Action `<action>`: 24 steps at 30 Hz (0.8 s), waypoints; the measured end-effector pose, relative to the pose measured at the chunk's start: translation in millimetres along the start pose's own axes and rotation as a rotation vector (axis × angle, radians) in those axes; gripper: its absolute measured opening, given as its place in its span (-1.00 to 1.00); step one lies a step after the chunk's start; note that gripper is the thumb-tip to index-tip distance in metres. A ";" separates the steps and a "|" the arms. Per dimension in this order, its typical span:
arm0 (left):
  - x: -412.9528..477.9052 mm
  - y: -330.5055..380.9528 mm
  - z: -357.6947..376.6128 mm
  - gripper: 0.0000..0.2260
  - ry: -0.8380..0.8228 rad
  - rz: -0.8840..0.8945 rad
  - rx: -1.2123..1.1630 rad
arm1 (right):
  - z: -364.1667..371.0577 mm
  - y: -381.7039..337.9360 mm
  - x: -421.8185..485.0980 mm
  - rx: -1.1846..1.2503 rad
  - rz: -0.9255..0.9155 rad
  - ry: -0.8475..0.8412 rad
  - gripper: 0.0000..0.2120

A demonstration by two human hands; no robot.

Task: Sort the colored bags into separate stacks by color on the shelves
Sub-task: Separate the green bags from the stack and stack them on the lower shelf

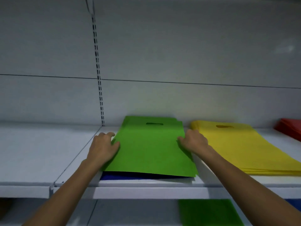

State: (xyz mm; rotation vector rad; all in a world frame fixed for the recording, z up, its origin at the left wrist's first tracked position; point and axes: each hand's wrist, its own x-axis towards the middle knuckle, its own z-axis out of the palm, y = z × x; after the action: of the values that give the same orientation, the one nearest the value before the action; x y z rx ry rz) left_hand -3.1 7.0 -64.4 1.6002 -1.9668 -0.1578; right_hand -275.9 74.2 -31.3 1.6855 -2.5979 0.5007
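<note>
- The green bags (151, 149) are gripped at 9 o'clock by the left hand (104, 147) and at 3 o'clock by the right hand (193, 142).
- They are judged light, floppy and slippery, and best held at both side edges.

The person's left hand (104, 147) and right hand (194, 142) are bare, and so is each wrist. The left forearm (65, 191) and right forearm (247, 181) are bare too, slim and smooth, uncovered all the way to the bottom edge of the frame. The dim, soft view blurs the fingernails, which seem short and plain.
</note>
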 end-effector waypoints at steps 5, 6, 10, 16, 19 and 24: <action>14.2 -6.2 7.5 -0.62 -0.025 -0.035 -0.112 | 14.7 -7.6 15.2 0.008 -0.003 0.022 -0.60; 14.8 -7.1 8.7 -0.63 -0.003 -0.034 -0.136 | 18.6 -8.1 15.6 0.030 -0.016 0.063 -0.62; 13.0 -9.9 14.6 -0.68 0.108 -0.010 -0.202 | 39.3 -12.1 11.7 0.134 -0.209 0.318 -0.74; 11.4 -12.2 14.4 -0.77 0.204 0.123 -0.140 | 36.8 -19.1 5.9 -0.152 -0.443 0.546 -0.58; 10.0 -12.4 12.6 -0.90 0.259 0.231 -0.033 | 35.5 -24.6 5.3 -0.221 -0.443 0.588 -0.52; 10.9 -14.3 10.8 -0.94 0.292 0.300 -0.105 | 36.6 -18.9 5.3 -0.034 -0.468 0.589 -0.74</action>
State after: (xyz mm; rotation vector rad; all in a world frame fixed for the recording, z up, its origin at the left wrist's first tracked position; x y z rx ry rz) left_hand 2.5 -9.7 -75.6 1.1710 -1.9058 0.0867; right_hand -255.1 52.6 -60.1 1.7188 -1.7362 0.7725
